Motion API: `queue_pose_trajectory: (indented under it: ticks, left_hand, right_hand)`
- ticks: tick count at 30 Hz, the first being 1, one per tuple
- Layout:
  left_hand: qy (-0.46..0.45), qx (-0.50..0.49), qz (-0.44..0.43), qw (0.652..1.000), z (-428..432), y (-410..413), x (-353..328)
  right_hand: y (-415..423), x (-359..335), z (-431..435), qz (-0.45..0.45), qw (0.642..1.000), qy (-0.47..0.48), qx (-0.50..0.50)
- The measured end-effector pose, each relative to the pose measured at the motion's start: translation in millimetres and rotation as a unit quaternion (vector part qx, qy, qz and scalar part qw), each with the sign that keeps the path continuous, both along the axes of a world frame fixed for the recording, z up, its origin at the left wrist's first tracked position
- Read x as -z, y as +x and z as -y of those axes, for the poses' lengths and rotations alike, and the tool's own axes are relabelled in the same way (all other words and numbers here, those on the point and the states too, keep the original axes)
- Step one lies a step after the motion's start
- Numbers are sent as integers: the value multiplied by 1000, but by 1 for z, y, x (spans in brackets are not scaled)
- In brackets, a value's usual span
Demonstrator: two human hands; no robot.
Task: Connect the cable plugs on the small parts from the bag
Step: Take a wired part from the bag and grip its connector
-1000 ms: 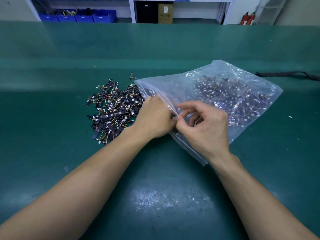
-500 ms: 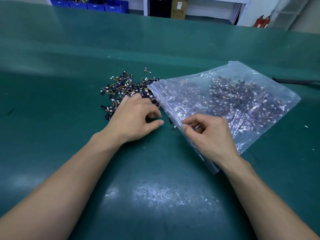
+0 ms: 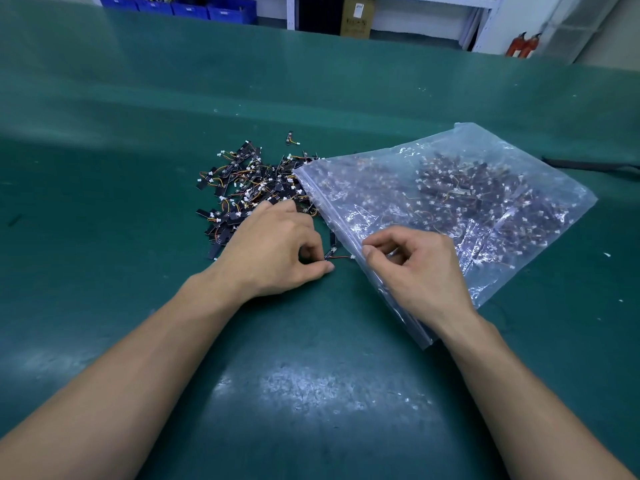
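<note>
A clear zip bag (image 3: 450,188) full of small black parts with thin cables and white plugs lies at right on the green mat. A loose pile of the same parts (image 3: 249,188) sits left of the bag's mouth. One small part (image 3: 337,257) lies between my hands, its white plug pointing right. My left hand (image 3: 277,247) has its fingers curled and pinches that part's black end with thumb and forefinger. My right hand (image 3: 415,271) rests on the bag's near edge with loosely curled fingers, its thumb tip just short of the white plug.
The green mat (image 3: 311,393) covers the whole bench. A single stray part (image 3: 290,138) lies behind the pile. A black strap (image 3: 588,165) lies at the far right. Blue bins (image 3: 194,8) and a cardboard box (image 3: 356,17) stand on shelving beyond the bench.
Both hands came away from the bag's mouth. My left hand moved left and down to a single part on the mat; my right hand let go of the bag's lip and lies on it.
</note>
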State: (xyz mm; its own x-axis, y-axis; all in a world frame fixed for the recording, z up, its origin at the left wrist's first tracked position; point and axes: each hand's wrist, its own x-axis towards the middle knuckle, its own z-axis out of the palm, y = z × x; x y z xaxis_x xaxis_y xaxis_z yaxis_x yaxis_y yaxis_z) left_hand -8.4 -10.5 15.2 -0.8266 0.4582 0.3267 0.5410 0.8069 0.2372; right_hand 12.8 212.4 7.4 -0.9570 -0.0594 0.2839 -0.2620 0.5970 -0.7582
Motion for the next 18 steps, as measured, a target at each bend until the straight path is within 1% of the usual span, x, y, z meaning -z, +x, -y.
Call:
queue_pose_trajectory:
  ticks: [4,12,14,18]
  left_hand:
    - [9,-32,41,999,-1,-2,-1]
    - [23,25,128,991,0,-3,4]
    - [39,41,126,990,-1,-3,3]
    - [81,70,64,992,-4,0,-2]
  right_hand:
    - [0,0,0,-1,1000,-1,-2]
    - [-2,2,-1,12,1000,-7,-3]
    - [-2,2,-2,16,1000,-7,-7]
    - [0,2,0,18,998,-18,-52]
